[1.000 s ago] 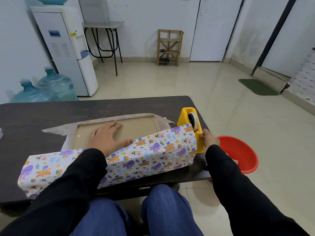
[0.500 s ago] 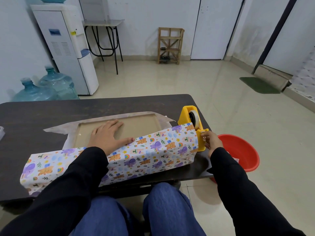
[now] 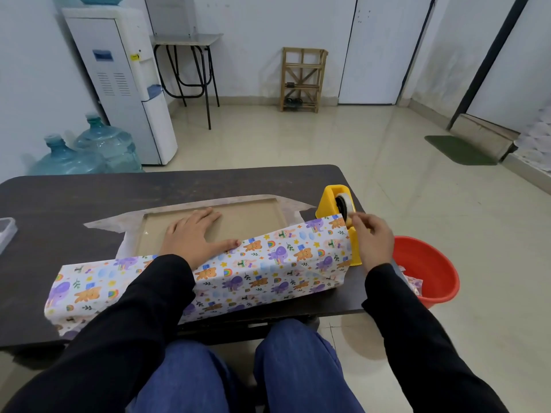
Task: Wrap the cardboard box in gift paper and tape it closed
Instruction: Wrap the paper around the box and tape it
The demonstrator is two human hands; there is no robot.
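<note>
While left hand (image 3: pixel 195 236) lies flat on one box (image 3: pixel 250 217), right hand (image 3: pixel 371 238) pinches at one tape dispenser (image 3: pixel 334 201)

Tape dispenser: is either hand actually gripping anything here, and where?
Right hand pinches at the tape dispenser by its near cutter end; whether tape is caught cannot be told. Left hand lies flat on the cardboard box, gripping nothing.

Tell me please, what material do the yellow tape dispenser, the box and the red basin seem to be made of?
Tape dispenser: likely moulded plastic, smooth and evenly yellow.
Box: cardboard, matte flat brown.
Red basin: probably plastic, with a thin rim and a slightly glossy, uniform colour.
</note>
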